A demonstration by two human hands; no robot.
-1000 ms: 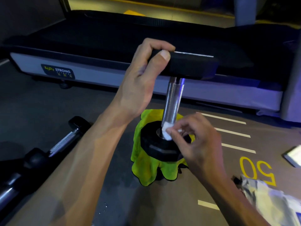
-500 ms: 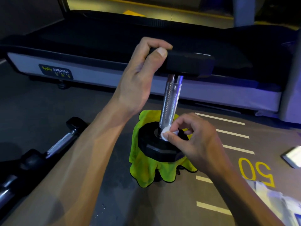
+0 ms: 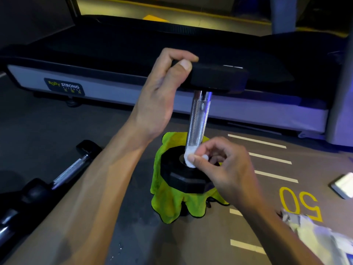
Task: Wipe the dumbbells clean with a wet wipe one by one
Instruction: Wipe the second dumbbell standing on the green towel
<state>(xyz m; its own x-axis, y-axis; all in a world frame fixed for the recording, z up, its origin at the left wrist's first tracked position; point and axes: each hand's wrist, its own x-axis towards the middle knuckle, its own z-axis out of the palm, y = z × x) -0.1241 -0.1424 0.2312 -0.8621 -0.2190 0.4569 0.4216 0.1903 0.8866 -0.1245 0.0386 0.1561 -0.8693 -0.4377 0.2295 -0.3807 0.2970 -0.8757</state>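
Note:
A black hex dumbbell [image 3: 198, 121] with a knurled chrome handle stands upright on a lime-green cloth [image 3: 170, 203] on the floor. My left hand [image 3: 162, 92] grips its upper head, thumb on the near edge. My right hand [image 3: 225, 167] pinches a small white wet wipe [image 3: 190, 156] and presses it against the base of the handle, where it meets the lower head. Two more dumbbells [image 3: 70, 171] lie on the floor at the left, partly cut off by the frame.
A treadmill [image 3: 114, 87] with a grey side rail runs across the back. White lines and a yellow "50" [image 3: 299, 203] mark the floor at the right. A crumpled wipe packet [image 3: 321, 238] lies at the lower right, a white object [image 3: 342, 185] at the right edge.
My right hand has stayed low on the handle, working the wipe around its base. My left hand keeps its hold on the upper head. The view shifted slightly.

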